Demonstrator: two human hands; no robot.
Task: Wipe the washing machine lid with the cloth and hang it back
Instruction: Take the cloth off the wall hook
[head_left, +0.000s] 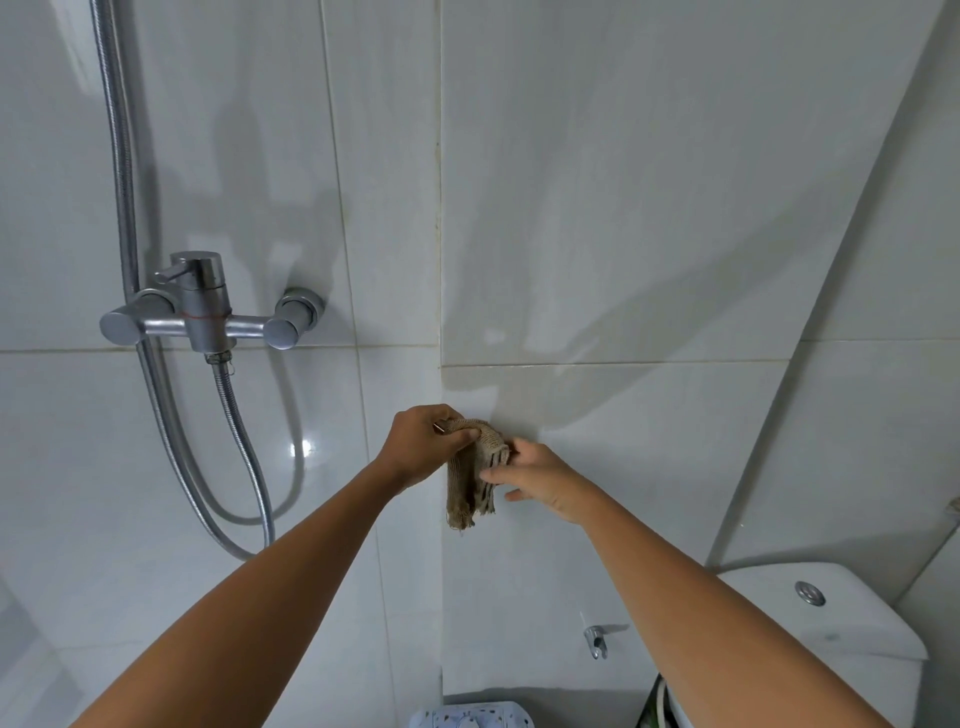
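We see a tan-brown cloth (474, 475) with a coarse woven grid texture. Behind it, the wall tiles (649, 208) are pale grey-white with faint vertical streaks and beige grout lines. The shower mixer (200, 312) and its hose (244, 447) are brushed silver, with a thin red line around the mixer. The toilet tank (841, 618) is white, its button (809, 593) chrome.
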